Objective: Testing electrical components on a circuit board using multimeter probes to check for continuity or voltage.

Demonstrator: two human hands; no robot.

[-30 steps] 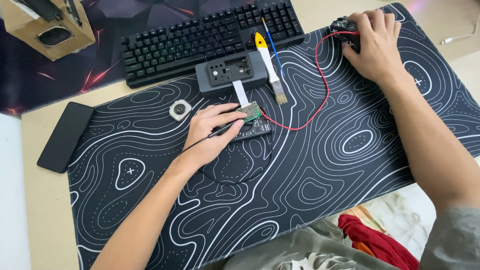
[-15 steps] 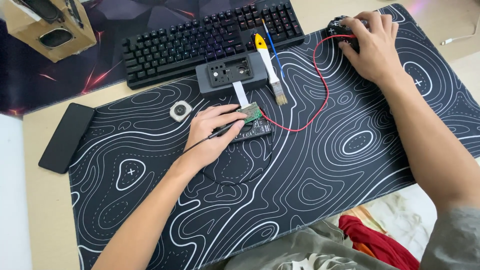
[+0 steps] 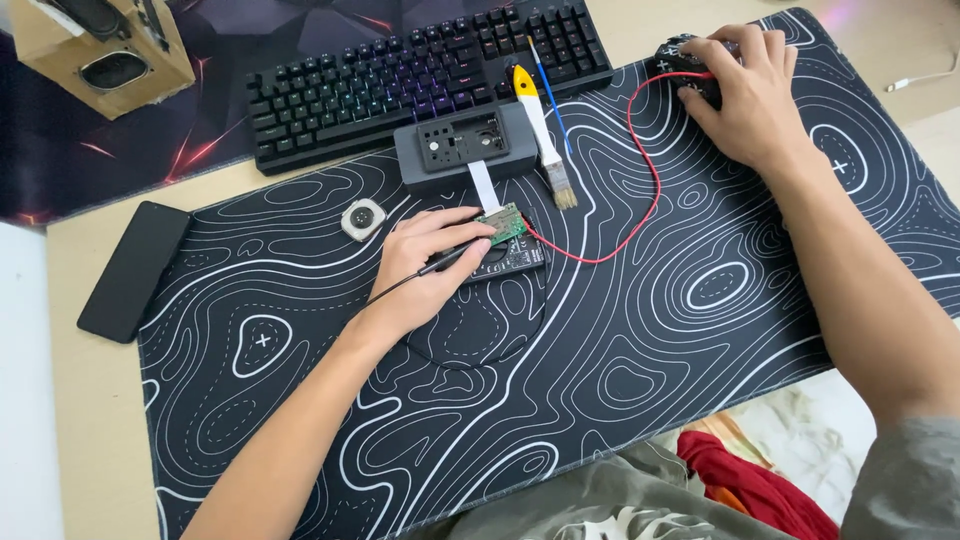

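two bare hands are seen at work over a black desk mat (image 3: 640, 380) printed with white contour lines, which covers most of the desk (image 3: 95, 440). nearest the camera, grey-green cloth and a crumpled red cloth (image 3: 750, 485) are seen at the lower edge. further in, the left hand (image 3: 425, 265) is closed around a thin black probe (image 3: 440, 265), whose black lead trails back along the wrist and loops on the mat. the probe tip is laid on a small green circuit board (image 3: 505, 225), which rests on a dark square module (image 3: 515, 258) near the middle of the mat. a white ribbon cable (image 3: 483, 185) runs from the board up to a grey rectangular box (image 3: 465, 148) just behind it. a small round silver part (image 3: 363, 218) lies left of the hand, and a flat black phone (image 3: 135, 270) lies on the mat's left edge. a brush (image 3: 540, 125) with a yellow and white handle lies beside the box, with a blue pen under it. a red wire (image 3: 640, 170) curves from the module to the far right, where the right hand (image 3: 745, 95) is cupped over a black mouse-like device (image 3: 685, 65). farthest away, a black keyboard (image 3: 420, 70) with lit keys and a cardboard box (image 3: 95, 50) with oval cut-outs are seen.
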